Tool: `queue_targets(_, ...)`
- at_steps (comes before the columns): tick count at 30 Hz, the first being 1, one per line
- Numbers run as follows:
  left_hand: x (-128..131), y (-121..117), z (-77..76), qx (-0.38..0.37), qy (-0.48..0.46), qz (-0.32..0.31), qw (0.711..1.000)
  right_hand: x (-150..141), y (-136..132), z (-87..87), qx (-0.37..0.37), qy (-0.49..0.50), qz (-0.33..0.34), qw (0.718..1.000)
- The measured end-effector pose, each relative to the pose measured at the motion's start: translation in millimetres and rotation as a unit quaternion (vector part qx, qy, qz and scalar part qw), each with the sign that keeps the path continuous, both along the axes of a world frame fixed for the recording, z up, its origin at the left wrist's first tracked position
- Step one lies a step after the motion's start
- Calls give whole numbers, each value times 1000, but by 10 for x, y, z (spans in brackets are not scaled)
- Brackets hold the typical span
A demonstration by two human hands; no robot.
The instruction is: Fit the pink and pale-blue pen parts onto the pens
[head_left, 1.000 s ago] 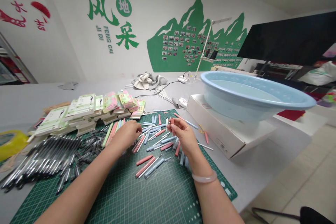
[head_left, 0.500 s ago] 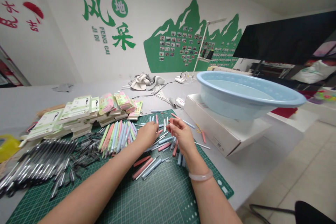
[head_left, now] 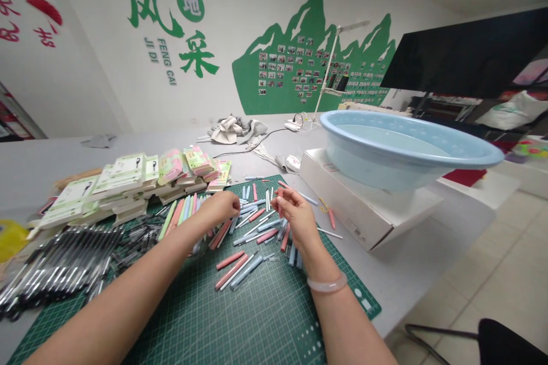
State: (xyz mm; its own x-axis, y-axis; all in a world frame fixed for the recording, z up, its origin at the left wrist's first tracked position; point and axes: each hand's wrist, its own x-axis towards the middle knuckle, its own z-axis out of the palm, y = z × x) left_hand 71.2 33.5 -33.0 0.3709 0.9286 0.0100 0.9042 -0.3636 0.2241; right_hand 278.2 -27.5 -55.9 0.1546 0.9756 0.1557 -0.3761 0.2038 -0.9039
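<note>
My right hand [head_left: 295,214] is raised over the green cutting mat [head_left: 257,319], its fingers pinched on a few thin white refills and a pink pen part that stand upright. My left hand [head_left: 222,206] has its fingers curled down onto the scattered pink and blue pen barrels [head_left: 257,228]; what it grips is hidden. A row of pastel pens [head_left: 182,211] lies just left of that hand. A pale bracelet [head_left: 327,284] circles my right wrist.
Black pens [head_left: 60,265] lie heaped at the left. Stacked pen packages [head_left: 128,177] sit behind the mat. A light blue basin [head_left: 402,151] rests on a white box [head_left: 363,205] at the right. Cloth and cables lie farther back.
My left hand went right toward my right hand, then drew back a little left onto the loose barrels. My right hand has stayed nearly in place with its refills.
</note>
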Motion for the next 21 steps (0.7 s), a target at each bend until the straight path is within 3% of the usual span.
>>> queue_targets(7, 329, -139, -146, 1, 38, 30, 999, 10, -14, 24, -12, -1, -11, 1000)
queue_targets(15, 386, -92, -199, -22, 86, 73, 993, 35, -28, 95, -7, -3, -28, 1000)
queue_targets(21, 358, -65, -227, -39, 67, 86, 993, 44, -40, 125, -24, -1, -33, 999)
